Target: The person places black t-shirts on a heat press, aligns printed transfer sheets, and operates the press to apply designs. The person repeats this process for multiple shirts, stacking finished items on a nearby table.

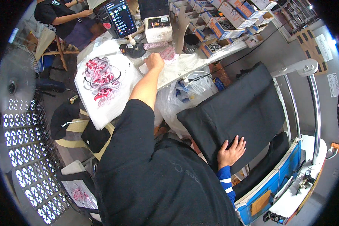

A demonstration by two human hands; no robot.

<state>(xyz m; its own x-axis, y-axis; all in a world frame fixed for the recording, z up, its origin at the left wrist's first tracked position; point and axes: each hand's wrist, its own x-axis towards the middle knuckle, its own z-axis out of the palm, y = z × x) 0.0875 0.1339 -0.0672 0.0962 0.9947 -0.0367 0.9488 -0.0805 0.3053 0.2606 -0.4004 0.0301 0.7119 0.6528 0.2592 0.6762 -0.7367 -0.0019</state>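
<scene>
Right fingers (235,143) spread flat on lightly creased black fabric (248,109), left fingers (152,57) curled, grip unclear, near textured pinkish roll (155,45)

Over at the far left, an electric fan (13,84).
A lit smartphone (120,19) stands upper centre, and stacked cardboard boxes (223,29) crowd the upper right.

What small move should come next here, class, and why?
Perhaps slide the right hand gently across the black fabric to smooth it. That hand rests on the fabric with its fingers spread, and the surface looks slightly rippled. The left hand is away at the table, so the right seems better placed.
</scene>
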